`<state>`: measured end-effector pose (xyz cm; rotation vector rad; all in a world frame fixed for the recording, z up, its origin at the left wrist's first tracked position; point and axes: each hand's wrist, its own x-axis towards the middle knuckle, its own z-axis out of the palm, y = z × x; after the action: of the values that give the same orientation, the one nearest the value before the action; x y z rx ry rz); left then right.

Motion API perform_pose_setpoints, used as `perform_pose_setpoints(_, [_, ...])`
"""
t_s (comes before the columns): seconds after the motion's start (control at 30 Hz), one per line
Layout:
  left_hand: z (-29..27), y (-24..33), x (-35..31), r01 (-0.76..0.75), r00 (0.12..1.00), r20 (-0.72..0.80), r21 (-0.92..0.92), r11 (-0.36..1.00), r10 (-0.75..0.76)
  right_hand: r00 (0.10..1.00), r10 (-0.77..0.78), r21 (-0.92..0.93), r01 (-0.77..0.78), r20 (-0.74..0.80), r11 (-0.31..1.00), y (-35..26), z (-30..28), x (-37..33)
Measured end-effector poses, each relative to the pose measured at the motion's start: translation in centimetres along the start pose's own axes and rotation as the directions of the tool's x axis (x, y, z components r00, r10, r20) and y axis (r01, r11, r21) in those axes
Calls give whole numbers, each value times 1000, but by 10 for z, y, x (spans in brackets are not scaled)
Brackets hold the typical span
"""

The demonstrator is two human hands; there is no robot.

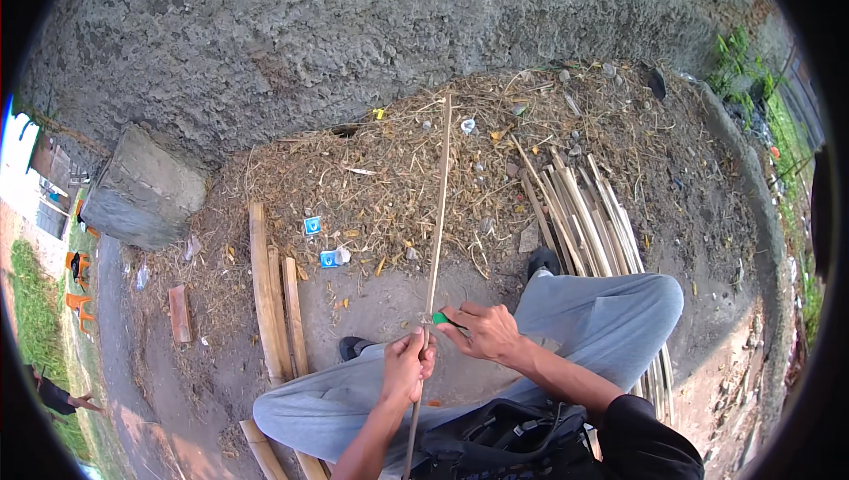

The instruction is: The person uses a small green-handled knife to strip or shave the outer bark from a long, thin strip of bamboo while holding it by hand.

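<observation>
A long, thin bamboo strip (440, 188) runs from my lap up toward the wall. My left hand (408, 365) is closed around it near its lower part, with the thumb on top. Just above that grip, my right hand (485, 333) is closed on a small green object (439, 317) pressed against the strip. Only a bit of green shows past the fingers, so its exact kind cannot be made out. Both hands are close together between my knees.
Bundled bamboo strips (588, 223) lie by my right leg, thicker bamboo pieces (259, 276) by my left. A concrete block (150, 188) abuts the rough wall (354, 38). A brick (179, 314) and blue packets (312, 226) lie on littered ground. Another person's arm (57, 396) shows far left.
</observation>
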<state>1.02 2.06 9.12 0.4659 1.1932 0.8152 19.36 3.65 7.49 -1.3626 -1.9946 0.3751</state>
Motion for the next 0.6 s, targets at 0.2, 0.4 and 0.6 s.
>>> perform_pose_setpoints(0.2, [2,-1,0,-1,1000,29,-2,1000,1,999,33,-5,-33,6,999,1,1,-2])
perform_pose_setpoints(0.4, [3,-3,-1,-34,999,-2,27,999,34,998,57,-9,-57,-2,998,2,1,0])
perform_pose_setpoints(0.6, [6,0,-1,-39,999,-10,60,997,40,998,66,-15,-66,-8,998,2,0,2])
